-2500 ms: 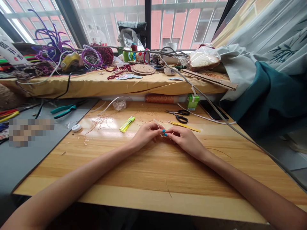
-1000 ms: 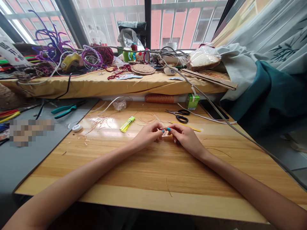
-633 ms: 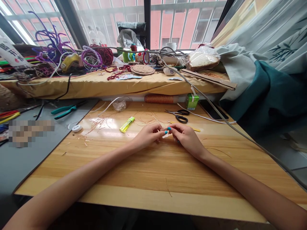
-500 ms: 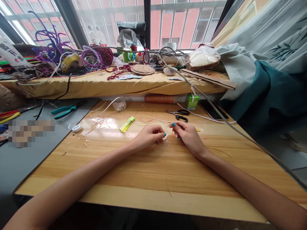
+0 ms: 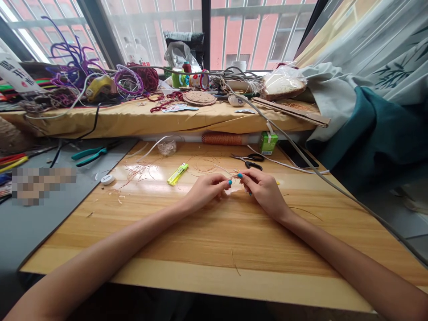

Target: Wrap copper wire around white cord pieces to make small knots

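Observation:
Over the middle of the wooden table, my left hand [image 5: 209,189] and my right hand [image 5: 265,189] face each other, fingertips almost meeting. A small bit of thin orange thread [image 5: 235,177] spans the gap. Thumb and forefinger of each hand pinch it; its exact shape is too small to make out. A pale thin strand [image 5: 221,169] sticks out to the upper left of the fingers. Just beyond my right hand lie black-handled scissors [image 5: 252,161]. To the left of my left hand rests a yellow-green lighter [image 5: 178,174].
Loose orange thread scraps [image 5: 138,171] lie at the table's left. At the back are a clear tub [image 5: 166,146], an orange thread spool [image 5: 222,138], a green carton [image 5: 268,142] and a phone [image 5: 296,154]. A grey cable [image 5: 294,151] crosses the right side. Teal pliers [image 5: 90,156] lie left.
My left fingertips have moved slightly up and closer to my right fingertips, meeting at the thread. My right hand stays nearly in place.

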Action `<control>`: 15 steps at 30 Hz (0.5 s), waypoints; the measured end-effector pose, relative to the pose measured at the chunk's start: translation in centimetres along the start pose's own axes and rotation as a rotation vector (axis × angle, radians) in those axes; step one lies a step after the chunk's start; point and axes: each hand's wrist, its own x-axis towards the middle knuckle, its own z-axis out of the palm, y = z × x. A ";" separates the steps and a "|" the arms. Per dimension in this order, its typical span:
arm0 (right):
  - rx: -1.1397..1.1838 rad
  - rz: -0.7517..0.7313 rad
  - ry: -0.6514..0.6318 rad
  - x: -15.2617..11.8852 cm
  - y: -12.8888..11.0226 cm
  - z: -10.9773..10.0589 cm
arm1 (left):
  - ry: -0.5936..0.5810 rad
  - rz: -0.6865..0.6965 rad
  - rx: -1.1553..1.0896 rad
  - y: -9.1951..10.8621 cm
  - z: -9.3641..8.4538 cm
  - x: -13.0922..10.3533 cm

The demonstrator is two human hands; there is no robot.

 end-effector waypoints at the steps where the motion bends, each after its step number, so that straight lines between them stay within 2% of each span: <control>1: -0.005 0.006 0.008 0.1 0.1 0.0 | -0.003 0.015 0.022 0.1 0.0 0.0; 5: -0.014 0.031 0.020 0.2 0.6 0.0 | -0.011 0.070 0.139 0.2 -0.1 -0.1; 9: -0.029 0.037 0.028 0.2 0.6 0.0 | -0.027 0.075 0.151 0.1 0.0 -0.2; 15: -0.014 0.058 0.049 0.3 1.0 0.0 | 0.010 0.144 0.248 0.2 0.0 -0.3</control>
